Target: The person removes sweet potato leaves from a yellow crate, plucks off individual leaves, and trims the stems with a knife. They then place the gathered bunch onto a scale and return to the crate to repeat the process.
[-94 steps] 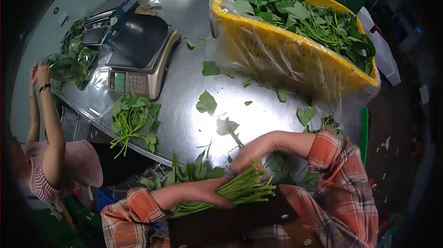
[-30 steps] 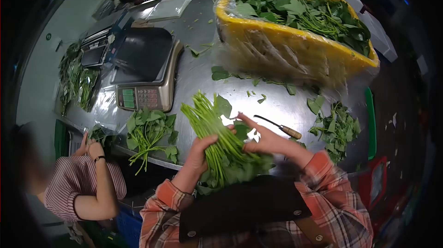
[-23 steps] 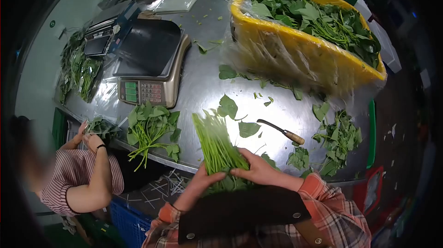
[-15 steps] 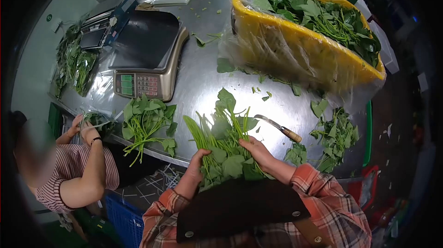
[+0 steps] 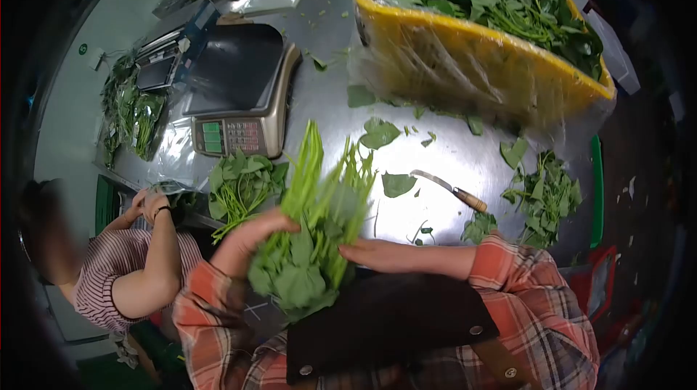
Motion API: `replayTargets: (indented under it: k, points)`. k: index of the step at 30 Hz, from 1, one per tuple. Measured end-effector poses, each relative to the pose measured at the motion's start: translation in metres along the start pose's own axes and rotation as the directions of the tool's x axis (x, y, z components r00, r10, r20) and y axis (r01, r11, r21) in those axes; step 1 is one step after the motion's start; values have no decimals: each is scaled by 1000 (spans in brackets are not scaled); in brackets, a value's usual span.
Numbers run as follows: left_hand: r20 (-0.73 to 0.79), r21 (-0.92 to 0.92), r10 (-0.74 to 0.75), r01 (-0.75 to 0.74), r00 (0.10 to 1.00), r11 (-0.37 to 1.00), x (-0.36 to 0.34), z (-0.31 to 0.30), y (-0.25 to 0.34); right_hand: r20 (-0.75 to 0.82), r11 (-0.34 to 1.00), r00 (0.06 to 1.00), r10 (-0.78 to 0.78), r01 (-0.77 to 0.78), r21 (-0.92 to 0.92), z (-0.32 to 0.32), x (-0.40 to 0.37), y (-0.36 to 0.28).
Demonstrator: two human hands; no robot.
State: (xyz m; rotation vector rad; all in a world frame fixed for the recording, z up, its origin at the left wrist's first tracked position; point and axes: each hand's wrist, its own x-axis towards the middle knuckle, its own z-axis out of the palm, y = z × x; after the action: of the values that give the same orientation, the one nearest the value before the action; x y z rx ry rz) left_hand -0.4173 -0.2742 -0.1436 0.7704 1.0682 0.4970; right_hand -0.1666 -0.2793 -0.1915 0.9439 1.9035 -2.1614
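Note:
A large bundle of leafy greens (image 5: 301, 267) is held over the table's front edge, stems pointing up and leaves hanging down. My left hand (image 5: 254, 236), slightly blurred, is wrapped round its left side. On the bundle's right side, my right hand (image 5: 370, 253) presses with its fingers, the tips partly hidden by stems. Right of the bundle lies a curved knife with a wooden handle (image 5: 470, 200), with a loose leaf (image 5: 398, 185) beside it. A smaller bunch of greens (image 5: 245, 181) rests on the table left of the held bundle.
A yellow crate (image 5: 479, 42) full of greens stands at the back right. A scale (image 5: 243, 132) sits at the left, near bagged greens (image 5: 145, 121). More greens (image 5: 548, 198) lie at the right. A co-worker (image 5: 138, 274) handles a bag at the left edge.
Both hands have moved left with the bundle, lifting it off the table's edge area. Loose leaves and stem pieces now show on the table where the bundle was.

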Motion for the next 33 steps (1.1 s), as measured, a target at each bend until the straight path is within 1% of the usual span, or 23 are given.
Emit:
replayTargets:
  k: [2, 3, 4, 5, 6, 7, 8, 9, 10, 12, 14, 17, 18, 19, 21, 22, 23, 24, 26, 27, 29, 31, 33]
  points:
    - [-38, -313, -94, 78, 995, 946, -11, 27, -54, 182, 992, 983, -30, 52, -119, -8, -37, -5]
    - [-89, -372, -279, 228, 956, 900, -4, -7, -136, 225, 974, 972, -66, 111, -196, -17, -49, 3]
    - [3, -585, -136, 112, 991, 803, -10, 11, -127, 269, 945, 958, -98, 175, -277, -31, -61, 11]
    - [51, -770, 32, 19, 998, 638, -16, 34, -112, 265, 946, 963, -45, 127, -298, -50, -78, 6]
    - [15, -752, 83, -43, 996, 658, -20, 44, -103, 136, 972, 991, 11, 22, -236, -67, -97, -10]
    - [-19, -730, 137, -107, 990, 676, -23, 52, -94, -88, 990, 993, -80, 89, 106, -74, -107, -10]
    - [-50, -702, 193, -172, 980, 691, -25, 56, -90, -363, 993, 925, -115, 119, -12, -74, -112, -30]
    - [-76, -687, 177, -180, 981, 704, -27, 59, -87, -458, 931, 834, -308, 166, -325, -66, -99, -35]
    - [-103, -671, 162, -189, 981, 717, -29, 62, -86, -475, 779, 718, -509, 150, -608, -54, -81, -36]
    - [-141, -658, 186, -232, 972, 716, -31, 66, -85, -366, 532, 598, -713, 121, -838, -37, -51, -29]
    - [-163, -665, 254, -296, 953, 685, -33, 68, -86, -269, 485, 610, -746, 220, -846, -27, -26, -13]
    - [-166, -691, 292, -323, 942, 647, -35, 66, -92, -328, 744, 742, -585, 330, -581, -45, -17, 4]
    - [-183, -681, 285, -330, 941, 654, -34, 68, -91, -460, 911, 794, -397, 278, -305, -44, -20, 5]
    - [-184, -686, 288, -333, 940, 647, -33, 69, -93, -530, 910, 764, -368, 414, -35, -47, -15, 14]
    - [-182, -692, 302, -340, 936, 637, -30, 68, -95, -643, 640, 722, -255, 625, 448, -62, -1, 35]
    - [-150, -681, 325, -336, 934, 650, -29, 66, -96, -639, 479, 755, -149, 620, 621, -70, -6, 32]
    - [-119, -671, 345, -331, 931, 663, -28, 63, -99, -607, 283, 794, -47, 593, 754, -77, -14, 30]
    - [-90, -663, 359, -325, 929, 675, -29, 63, -102, -607, 236, 793, -55, 601, 763, -88, -18, 40]
    - [18, -753, 385, -241, 923, 613, -26, 64, -96, -649, 248, 759, 53, 620, 745, -109, -40, 41]
    - [68, -792, 401, -195, 914, 579, -25, 65, -94, -771, 313, 628, 105, 715, 625, -124, -38, 62]
    - [96, -767, 375, -171, 922, 618, -25, 64, -94, -857, 256, 516, 9, 827, 500, -162, -59, 77]
    - [62, -737, 355, -197, 933, 646, -23, 68, -86, -838, 742, 531, -123, 610, 278, -144, -75, 45]
    - [37, -731, 327, -198, 944, 653, -21, 69, -85, -577, 928, 740, -346, 359, -96, -95, -76, 2]
